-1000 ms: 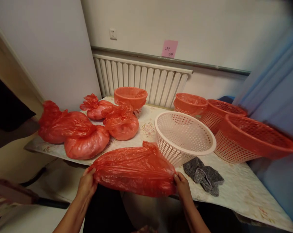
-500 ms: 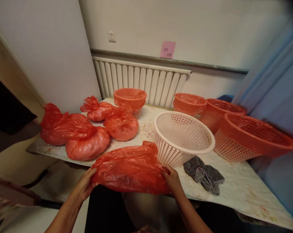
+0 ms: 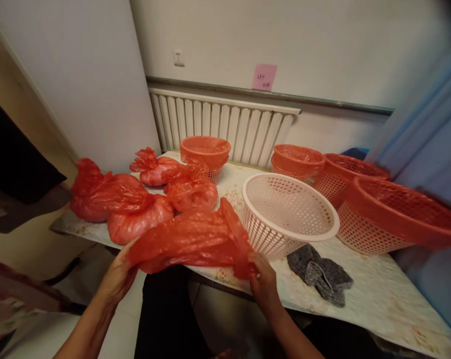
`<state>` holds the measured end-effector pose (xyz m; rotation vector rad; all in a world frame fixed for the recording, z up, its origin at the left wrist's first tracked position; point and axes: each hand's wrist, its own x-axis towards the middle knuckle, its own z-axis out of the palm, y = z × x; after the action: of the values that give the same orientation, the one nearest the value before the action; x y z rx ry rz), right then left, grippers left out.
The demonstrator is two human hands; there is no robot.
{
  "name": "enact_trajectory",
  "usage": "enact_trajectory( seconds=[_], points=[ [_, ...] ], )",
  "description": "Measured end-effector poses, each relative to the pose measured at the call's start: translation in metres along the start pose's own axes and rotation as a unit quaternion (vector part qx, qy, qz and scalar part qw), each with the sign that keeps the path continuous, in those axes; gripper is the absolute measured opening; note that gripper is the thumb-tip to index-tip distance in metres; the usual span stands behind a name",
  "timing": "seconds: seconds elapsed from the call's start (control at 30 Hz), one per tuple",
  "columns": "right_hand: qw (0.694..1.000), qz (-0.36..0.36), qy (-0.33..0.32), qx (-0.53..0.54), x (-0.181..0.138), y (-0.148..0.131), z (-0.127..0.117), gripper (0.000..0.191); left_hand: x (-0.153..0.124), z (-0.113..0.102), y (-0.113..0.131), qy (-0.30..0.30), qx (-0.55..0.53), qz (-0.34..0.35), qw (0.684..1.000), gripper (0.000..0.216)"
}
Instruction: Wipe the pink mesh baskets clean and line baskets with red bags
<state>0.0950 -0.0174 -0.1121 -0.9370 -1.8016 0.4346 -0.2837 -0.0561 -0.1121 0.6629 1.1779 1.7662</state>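
Observation:
A thin red plastic bag (image 3: 190, 239) stretches between my two hands above the table's front edge. My left hand (image 3: 122, 269) grips its left end, the fingers partly covered by the plastic. At the other end, my right hand (image 3: 262, 276) is closed on the bag's bunched edge. Just beyond, to the right of the bag, stands a white perforated plastic basket (image 3: 255, 232) with no liner. A dark grey crumpled cloth (image 3: 321, 274) lies on the table, right of my right hand.
Several filled, knotted red bags (image 3: 141, 219) sit on the left of the table (image 3: 390, 294). Baskets lined with red bags stand at the back (image 3: 205, 149) and along the right (image 3: 393, 214). A radiator (image 3: 225, 119) runs along the wall. Someone's dark sleeve (image 3: 19, 154) shows at far left.
Both hands have spread slightly apart, and the red bag has been lifted and pulled into a narrower, tauter shape. The view has shifted slightly left.

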Motion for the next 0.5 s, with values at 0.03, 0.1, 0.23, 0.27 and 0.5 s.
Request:
enact_trajectory(
  seconds=[0.03, 0.1, 0.23, 0.27, 0.5],
  points=[
    [0.999, 0.016, -0.047, -0.02, -0.013, 0.014, 0.002, 0.021, 0.0, -0.007, -0.008, 0.008, 0.037, -0.016, 0.999, 0.058],
    [0.99, 0.073, -0.108, -0.054, -0.038, 0.042, 0.003, 0.021, 0.001, -0.021, -0.021, 0.012, 0.114, -0.052, 0.992, 0.053],
    [0.983, 0.154, -0.093, -0.033, -0.061, 0.076, -0.007, 0.028, -0.001, -0.036, -0.031, -0.006, 0.164, -0.09, 0.982, 0.057],
    [0.982, 0.171, -0.074, -0.021, -0.06, 0.076, -0.01, 0.032, -0.002, -0.036, -0.028, -0.014, 0.157, -0.098, 0.983, 0.059],
    [0.969, 0.23, 0.027, 0.091, -0.011, 0.034, -0.008, 0.045, -0.015, -0.026, 0.0, -0.094, 0.032, -0.171, 0.98, 0.055]
  ],
)
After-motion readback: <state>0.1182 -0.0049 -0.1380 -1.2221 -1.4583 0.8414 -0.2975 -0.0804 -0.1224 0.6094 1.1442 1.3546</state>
